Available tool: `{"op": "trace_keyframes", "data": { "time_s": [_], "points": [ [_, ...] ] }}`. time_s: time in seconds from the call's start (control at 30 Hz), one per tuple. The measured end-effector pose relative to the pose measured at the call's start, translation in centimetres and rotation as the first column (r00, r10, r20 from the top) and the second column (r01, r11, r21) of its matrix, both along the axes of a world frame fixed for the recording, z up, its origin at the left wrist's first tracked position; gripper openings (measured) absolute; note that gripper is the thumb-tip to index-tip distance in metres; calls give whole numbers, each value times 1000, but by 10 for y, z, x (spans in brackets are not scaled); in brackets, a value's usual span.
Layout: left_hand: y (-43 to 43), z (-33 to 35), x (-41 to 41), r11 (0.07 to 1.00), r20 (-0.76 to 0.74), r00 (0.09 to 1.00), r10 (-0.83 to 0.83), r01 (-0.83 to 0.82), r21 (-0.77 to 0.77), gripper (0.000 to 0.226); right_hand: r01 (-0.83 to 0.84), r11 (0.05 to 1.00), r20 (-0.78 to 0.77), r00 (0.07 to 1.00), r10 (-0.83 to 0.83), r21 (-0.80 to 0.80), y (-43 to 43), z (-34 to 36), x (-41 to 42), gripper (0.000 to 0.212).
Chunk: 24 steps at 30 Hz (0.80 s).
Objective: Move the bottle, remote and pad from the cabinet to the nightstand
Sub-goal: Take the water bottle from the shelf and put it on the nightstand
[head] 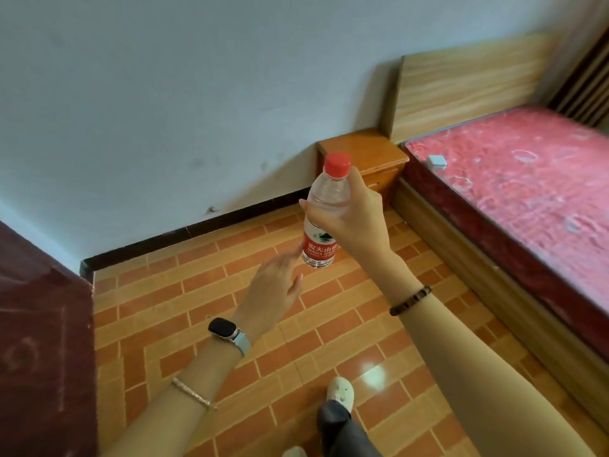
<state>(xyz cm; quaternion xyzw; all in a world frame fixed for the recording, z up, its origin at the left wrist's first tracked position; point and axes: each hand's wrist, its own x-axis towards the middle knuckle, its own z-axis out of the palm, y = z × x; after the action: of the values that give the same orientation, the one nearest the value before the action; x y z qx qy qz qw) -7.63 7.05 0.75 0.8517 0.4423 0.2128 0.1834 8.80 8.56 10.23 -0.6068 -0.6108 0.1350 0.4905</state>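
A clear water bottle with a red cap and red label is held upright in the air by my right hand, which grips its upper body. Just below and left of the bottle, my left hand is open with fingers apart, fingertips close to the label. Beyond the bottle, the orange wooden nightstand stands in the corner between the wall and the bed. At the left edge is the dark red cabinet. Neither the remote nor the pad is in view.
A bed with a red mattress and wooden headboard fills the right side; a small grey box lies on the mattress near the nightstand. Orange brick-pattern floor tiles stretch ahead. My shoe is at the bottom.
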Motion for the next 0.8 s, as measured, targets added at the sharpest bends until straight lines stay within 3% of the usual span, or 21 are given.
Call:
{"op": "trace_keyframes", "data": {
  "time_s": [0.4, 0.8],
  "points": [
    [139, 3, 137, 978, 26, 978, -206, 205, 34, 60, 152, 986, -24, 988, -151, 62, 105, 3, 141, 54],
    [253, 6, 250, 971, 89, 967, -240, 238, 32, 58, 176, 982, -7, 984, -176, 69, 222, -1, 259, 56]
  ]
}}
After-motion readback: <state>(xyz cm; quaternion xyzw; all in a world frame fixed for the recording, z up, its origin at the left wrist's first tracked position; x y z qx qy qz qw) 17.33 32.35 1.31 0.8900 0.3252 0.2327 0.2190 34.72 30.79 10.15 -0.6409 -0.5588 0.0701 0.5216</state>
